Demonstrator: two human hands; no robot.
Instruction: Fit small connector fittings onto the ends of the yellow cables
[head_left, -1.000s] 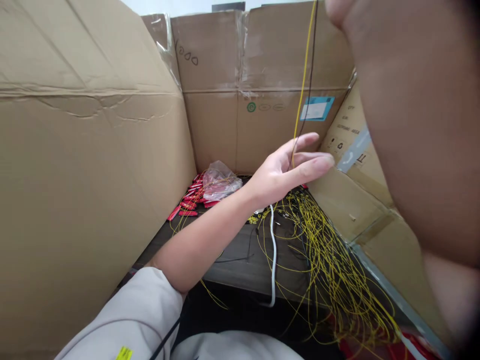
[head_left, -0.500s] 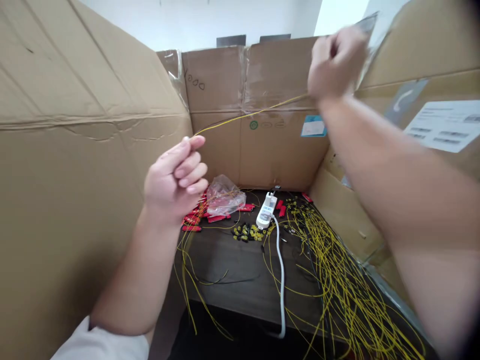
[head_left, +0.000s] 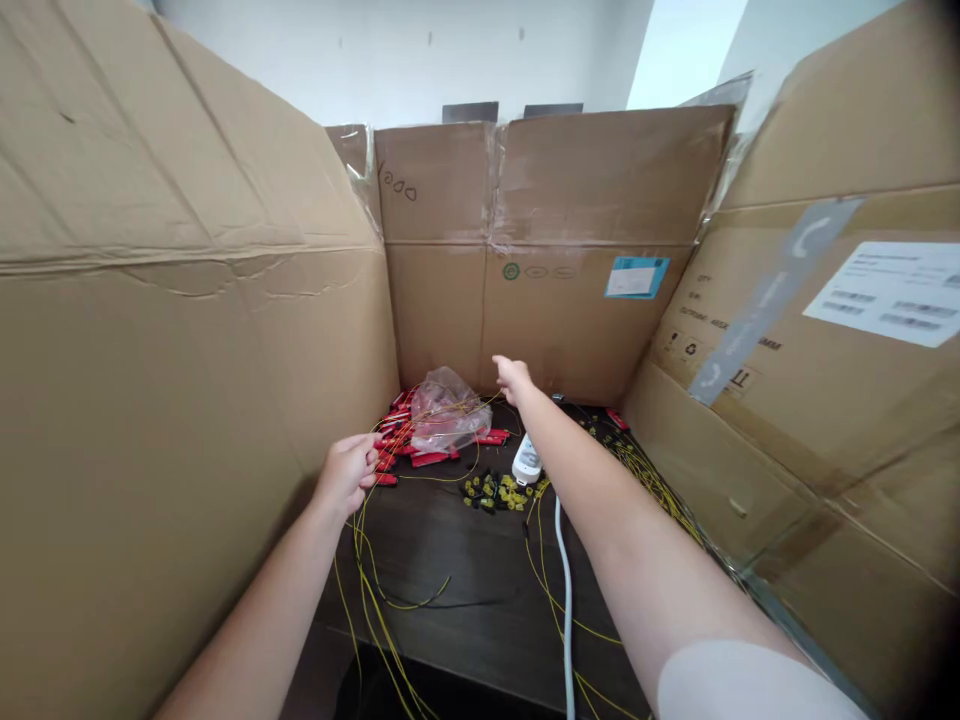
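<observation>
My left hand (head_left: pixel 349 474) is closed, thumb and fingers pinched on a thin yellow wire at the left of the table, beside the red pieces (head_left: pixel 397 432). Other yellow wires (head_left: pixel 367 580) hang below it toward the front edge. My right hand (head_left: pixel 514 380) reaches far forward, near the back cardboard wall and above the white power strip (head_left: pixel 527 462). Its fingers are curled, one tip pointing left. A thin yellow wire crosses the clear plastic bag (head_left: pixel 448 412) toward it; the grip itself is small and partly hidden.
Cardboard walls (head_left: pixel 442 310) enclose the dark table (head_left: pixel 480 580) on three sides. Small yellow and black pieces (head_left: pixel 499 492) lie mid-table. A white cable (head_left: pixel 564 580) runs to the front. My right forearm partly covers the yellow wire bundle (head_left: pixel 656 480).
My right hand has come down from high at the upper right to the back middle. My left hand has dropped lower. The yellow wire stretched between them has lowered too.
</observation>
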